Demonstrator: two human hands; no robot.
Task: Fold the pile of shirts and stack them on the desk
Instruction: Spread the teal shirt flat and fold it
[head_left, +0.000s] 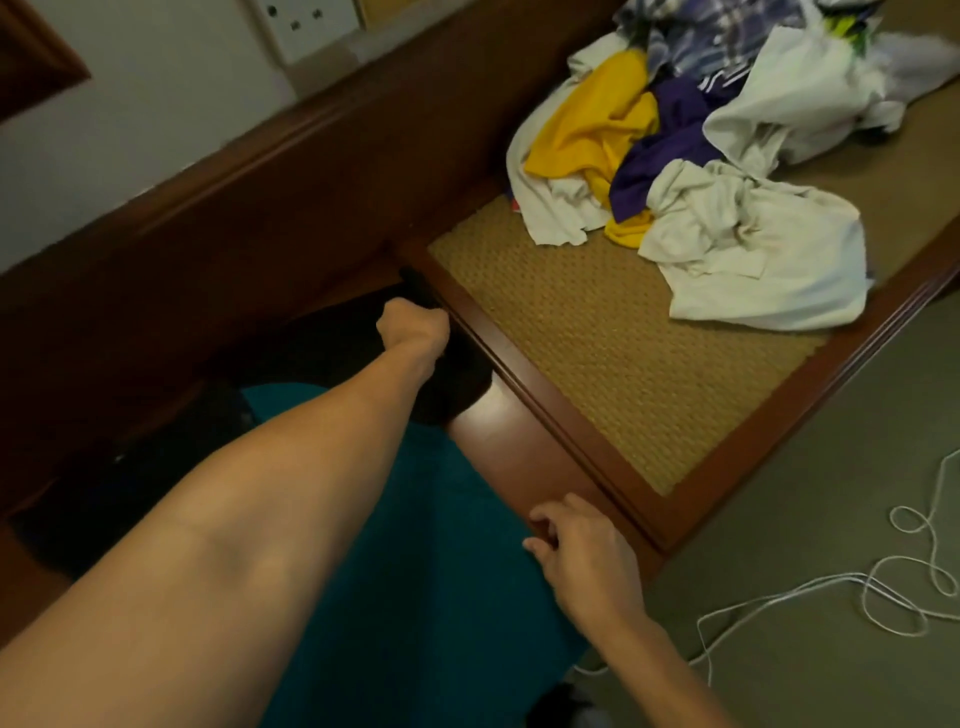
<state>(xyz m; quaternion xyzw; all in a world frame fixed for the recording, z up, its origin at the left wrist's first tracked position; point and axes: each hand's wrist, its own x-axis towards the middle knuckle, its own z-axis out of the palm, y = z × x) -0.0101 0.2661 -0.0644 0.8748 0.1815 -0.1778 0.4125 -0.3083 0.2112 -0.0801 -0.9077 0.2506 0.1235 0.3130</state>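
Nothing folded yet, no stack visible: pile of shirts (691, 171) crumpled at far end of surface (597, 364). Left hand (413, 325) fisted at surface edge, seemingly gripping dark cloth (460, 379). Right hand (582, 551) fingers curled on near corner's wooden side

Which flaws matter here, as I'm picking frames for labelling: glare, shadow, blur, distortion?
Head view: glare on the desk front; deep shadow beneath it around the left hand; wide-angle lens bends the desk edges; slightly soft overall, yet the pile of shirts reads clearly.
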